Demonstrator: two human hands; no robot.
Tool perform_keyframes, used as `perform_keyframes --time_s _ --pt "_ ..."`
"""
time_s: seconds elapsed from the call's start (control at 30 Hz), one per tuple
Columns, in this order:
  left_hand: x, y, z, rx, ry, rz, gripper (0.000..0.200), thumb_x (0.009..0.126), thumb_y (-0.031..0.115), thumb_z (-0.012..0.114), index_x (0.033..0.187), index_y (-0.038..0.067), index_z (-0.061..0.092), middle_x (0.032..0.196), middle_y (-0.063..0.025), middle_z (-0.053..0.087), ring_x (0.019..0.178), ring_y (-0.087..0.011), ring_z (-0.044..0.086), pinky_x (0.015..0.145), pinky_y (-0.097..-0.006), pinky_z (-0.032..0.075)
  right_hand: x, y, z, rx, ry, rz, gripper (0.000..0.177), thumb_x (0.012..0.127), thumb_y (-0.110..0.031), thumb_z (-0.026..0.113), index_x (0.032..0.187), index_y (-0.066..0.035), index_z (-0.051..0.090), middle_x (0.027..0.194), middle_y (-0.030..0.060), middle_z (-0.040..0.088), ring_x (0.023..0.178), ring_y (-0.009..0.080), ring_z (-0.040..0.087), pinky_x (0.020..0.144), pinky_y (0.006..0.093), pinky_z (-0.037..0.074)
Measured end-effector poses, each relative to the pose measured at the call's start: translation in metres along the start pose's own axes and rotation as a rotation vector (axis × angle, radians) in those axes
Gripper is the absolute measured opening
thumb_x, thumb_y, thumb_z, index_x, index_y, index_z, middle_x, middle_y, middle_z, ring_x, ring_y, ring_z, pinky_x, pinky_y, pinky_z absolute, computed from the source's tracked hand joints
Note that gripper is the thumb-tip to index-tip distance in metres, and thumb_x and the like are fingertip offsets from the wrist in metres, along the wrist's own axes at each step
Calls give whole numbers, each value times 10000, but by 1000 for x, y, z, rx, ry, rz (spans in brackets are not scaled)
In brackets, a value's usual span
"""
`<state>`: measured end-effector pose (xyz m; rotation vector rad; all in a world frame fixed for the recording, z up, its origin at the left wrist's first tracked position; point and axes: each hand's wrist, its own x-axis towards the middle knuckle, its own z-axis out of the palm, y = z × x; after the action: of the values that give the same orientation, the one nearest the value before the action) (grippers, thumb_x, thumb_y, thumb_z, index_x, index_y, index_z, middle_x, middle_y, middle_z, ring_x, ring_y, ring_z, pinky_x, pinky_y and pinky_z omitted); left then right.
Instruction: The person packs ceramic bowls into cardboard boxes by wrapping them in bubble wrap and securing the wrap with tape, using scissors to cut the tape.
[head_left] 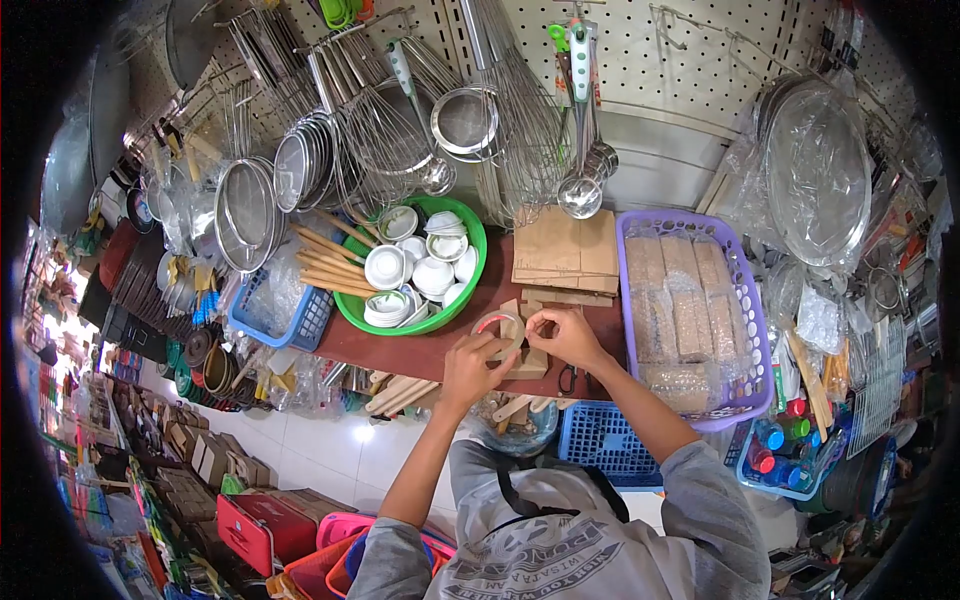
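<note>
My left hand (474,366) is closed around a roll of tape (513,337) with a reddish inner ring, held above the brown table (400,348). Close to its right, my right hand (567,337) pinches at the roll's edge, thumb and fingertips together. What sits between those fingertips, perhaps the tape end, is too small to make out. Beneath both hands lie pieces of brown cardboard (532,367), partly covered by the roll and fingers. Dark-handled scissors (568,379) rest by the table's front edge, below my right hand.
A green basin (478,262) of white bowls stands left, with wooden handles leaning on it. Behind my hands is a stack of brown cardboard (565,248). A purple basket (765,385) of bubble-wrapped packs stands right. Whisks (535,150) and ladles (580,197) hang above.
</note>
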<state>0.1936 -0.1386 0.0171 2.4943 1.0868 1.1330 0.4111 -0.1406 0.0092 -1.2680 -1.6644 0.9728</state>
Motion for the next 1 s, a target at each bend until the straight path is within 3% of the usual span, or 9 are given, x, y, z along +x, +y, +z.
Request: perform_keyframes --time_s 0.13,0.33,0.43,0.53,0.63,0.73,0.83,0.93,1.0 --pt "1 1 -2 -47 -35 -37 248 807 209 783 993 50 742 868 -105 658 758 -316 597 713 -413 513 1 9 4 -9 -23 -30 197 819 -150 742 934 6 703 793 77 718 761 130 683 753 295 532" --pt "-1 2 -2 166 -157 -26 453 797 244 792 1190 90 627 1042 -153 540 990 -353 517 855 -448 448 4 20 11 105 -44 34 206 853 -180 726 953 0 701 820 89 718 783 136 679 745 308 522" --pt "-9 -8 16 212 -28 -14 491 812 290 771 1236 118 591 1037 -155 495 1032 -350 493 910 -460 414 7 32 17 111 -11 47 213 867 -191 722 961 -1 702 829 85 720 789 136 678 745 307 520" --pt "-13 -16 27 209 -36 -21 555 786 316 794 1259 129 572 1034 -166 479 1009 -359 483 906 -461 413 8 38 19 107 -13 90 127 918 -116 683 964 2 676 845 6 694 802 63 614 713 250 501" --pt "-14 -18 29 219 -99 -54 598 749 332 819 1263 149 574 1042 -165 478 1001 -360 475 899 -460 409 7 40 20 95 -17 146 218 877 -201 707 976 -7 703 838 85 724 781 152 679 750 315 519" --pt "-13 -18 30 258 -133 -102 636 716 328 836 1279 189 577 1041 -155 478 991 -348 472 885 -455 410 8 43 24 8 -28 200 215 880 -205 697 978 -14 701 855 93 721 786 150 682 747 314 517" --pt "-12 -18 29 246 -174 -110 682 693 318 855 1300 193 569 1082 -170 469 1024 -357 474 895 -458 418 8 45 28 -30 -33 250 169 959 -153 632 1026 2 648 861 21 680 842 88 650 748 269 519" --pt "-10 -19 26 234 -215 -115 696 675 300 857 1304 202 575 1095 -173 466 1041 -355 464 905 -459 413 8 55 35 253 -65 332 207 1008 -177 573 1098 7 606 989 60 682 971 145 692 811 297 561" --pt "-9 -18 25 228 -251 -122 697 670 294 852 1304 204 578 1098 -173 465 1048 -355 460 910 -456 410 8 59 36 311 -72 340 278 1013 -215 569 1130 35 602 1007 110 708 973 165 700 824 306 572"
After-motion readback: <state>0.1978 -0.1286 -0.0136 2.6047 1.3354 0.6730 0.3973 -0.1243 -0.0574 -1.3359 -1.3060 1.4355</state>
